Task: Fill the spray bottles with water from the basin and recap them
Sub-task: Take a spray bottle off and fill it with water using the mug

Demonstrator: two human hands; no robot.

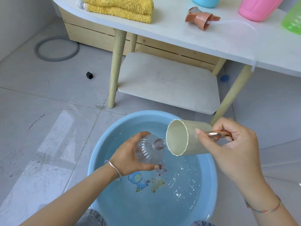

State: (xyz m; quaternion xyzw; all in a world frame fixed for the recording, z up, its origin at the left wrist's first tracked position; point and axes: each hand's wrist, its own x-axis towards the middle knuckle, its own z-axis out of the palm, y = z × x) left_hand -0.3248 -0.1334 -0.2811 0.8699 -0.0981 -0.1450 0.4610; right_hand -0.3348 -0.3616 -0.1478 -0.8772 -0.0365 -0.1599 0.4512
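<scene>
Bottle (149, 150) (uncapped) clamped in left fingers (137, 137); right fingers (228, 126) grip tilted cup's (177, 137) handle over basin (97, 154).

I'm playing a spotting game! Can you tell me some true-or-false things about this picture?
1. The left hand holds a clear bottle above the blue basin. True.
2. The cup in the right hand is pink. False: it is pale beige.
3. The bottle has its sprayer screwed on. False: its neck is open; a brown spray head lies on the white table.
4. A yellow towel lies on the table. True.
</scene>
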